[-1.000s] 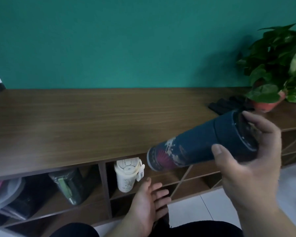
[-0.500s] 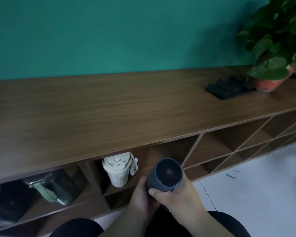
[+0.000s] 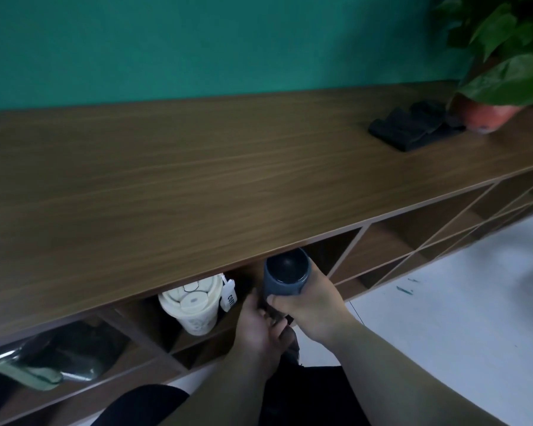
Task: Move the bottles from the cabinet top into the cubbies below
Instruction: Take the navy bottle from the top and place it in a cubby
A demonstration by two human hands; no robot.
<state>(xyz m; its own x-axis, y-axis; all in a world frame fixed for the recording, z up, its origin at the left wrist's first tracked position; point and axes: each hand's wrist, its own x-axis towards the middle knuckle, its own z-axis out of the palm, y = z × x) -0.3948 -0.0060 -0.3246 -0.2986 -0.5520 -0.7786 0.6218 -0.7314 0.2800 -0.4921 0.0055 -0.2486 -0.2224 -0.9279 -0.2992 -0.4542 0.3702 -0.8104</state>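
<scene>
A dark blue bottle (image 3: 285, 276) stands upright at the mouth of a cubby, just under the front edge of the wooden cabinet top (image 3: 197, 179). My right hand (image 3: 313, 305) grips its upper body from the right. My left hand (image 3: 260, 324) holds its lower part from the left; the bottle's base is hidden behind my fingers. A cream bottle (image 3: 193, 304) with a white tag stands in the same cubby, to the left of the blue one. A dark bottle with a green handle (image 3: 43, 359) lies in the cubby further left.
A black folded item (image 3: 413, 127) and a potted plant (image 3: 502, 72) in a red pot sit on the cabinet top at the far right. Cubbies with slanted dividers (image 3: 413, 241) run to the right. White floor (image 3: 459, 302) lies below. My dark-clad knees are at the bottom.
The blue bottle has come down from above the cabinet top, turned upright, and moved in under the top's edge beside the cream bottle. My left hand has closed on it.
</scene>
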